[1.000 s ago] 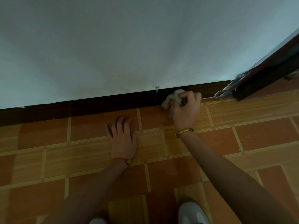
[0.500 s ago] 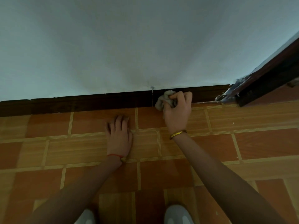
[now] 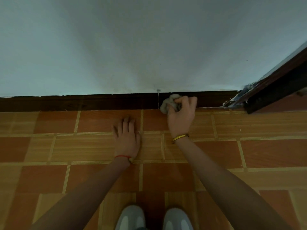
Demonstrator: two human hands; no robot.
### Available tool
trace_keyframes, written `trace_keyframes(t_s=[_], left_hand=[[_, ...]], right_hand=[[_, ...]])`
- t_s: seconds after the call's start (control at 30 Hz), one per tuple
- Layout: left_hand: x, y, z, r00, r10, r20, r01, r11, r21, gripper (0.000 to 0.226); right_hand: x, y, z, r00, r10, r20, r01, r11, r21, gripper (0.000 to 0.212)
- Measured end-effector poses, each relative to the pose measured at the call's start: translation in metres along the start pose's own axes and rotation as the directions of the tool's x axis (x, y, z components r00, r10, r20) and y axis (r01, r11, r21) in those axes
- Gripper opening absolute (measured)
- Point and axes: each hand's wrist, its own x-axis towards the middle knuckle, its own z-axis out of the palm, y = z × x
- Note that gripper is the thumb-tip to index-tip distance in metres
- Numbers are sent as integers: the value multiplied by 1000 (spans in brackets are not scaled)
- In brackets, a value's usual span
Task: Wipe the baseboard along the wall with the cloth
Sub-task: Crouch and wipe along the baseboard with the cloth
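Nearest us, our grey rubber-toed shoes [image 3: 153, 218] stand on the orange and tan tiled floor [image 3: 265, 155]. Further out, our left hand [image 3: 127, 138] lies flat with fingers spread, bracing us. Beyond it, our right hand [image 3: 181, 116] clenches the crumpled grey cloth [image 3: 169, 102] against the dark brown wooden baseboard [image 3: 99, 102] beside its joint. The bunched cloth could snag on that seam or skip the top edge.

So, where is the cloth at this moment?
In the head view the cloth is bunched in the right hand, against the dark baseboard, just right of its vertical joint and centre-right of the picture.
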Motion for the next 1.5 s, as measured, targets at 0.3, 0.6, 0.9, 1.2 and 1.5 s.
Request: trace_keyframes(t_s=[0.3,0.6,0.9,1.2,1.5], left_hand=[[-2,-9,14,994,66,-90,-58,995,84,57],[-5,-10,15,987,80,-142,-74,996,51,54],[-4,-11,16,988,78,-134,-75,997,31,55],[-4,-12,16,986,82,-143,-77,996,45,53],[-4,-12,16,988,78,-131,-72,996,53,53]], right_hand=[[1,-3,0,989,57,-139,-46,995,85,23],[-11,-36,22,988,-152,7,151,984,97,18],[4,25,-4,978,150,-144,-157,987,-43,28],[-26,15,41,967,-108,232,151,973,-175,28],[-31,37,14,967,-158,200,200,956,-215,24]])
